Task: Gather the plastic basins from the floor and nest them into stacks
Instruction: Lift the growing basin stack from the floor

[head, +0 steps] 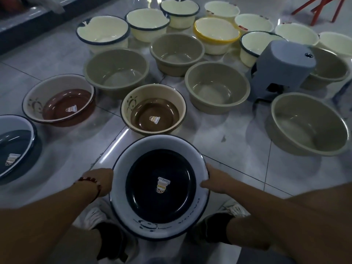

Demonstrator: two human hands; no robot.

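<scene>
I hold a white basin with a dark blue bottom (161,187) between my feet, low in the head view. My left hand (103,181) grips its left rim and my right hand (214,181) grips its right rim. Ahead on the floor stand a brown-bottomed cream basin (153,109) and a second one (59,101) to its left. A blue-bottomed basin (15,147) sits at the left edge. Several grey-beige basins (217,86) fill the middle, and several cream basins (103,32) line the back.
A grey plastic stool (282,67) stands among the basins at the right. Red chair legs (322,8) show at the top right. A dark shelf base (28,21) runs along the top left. The floor is glossy tile (238,155).
</scene>
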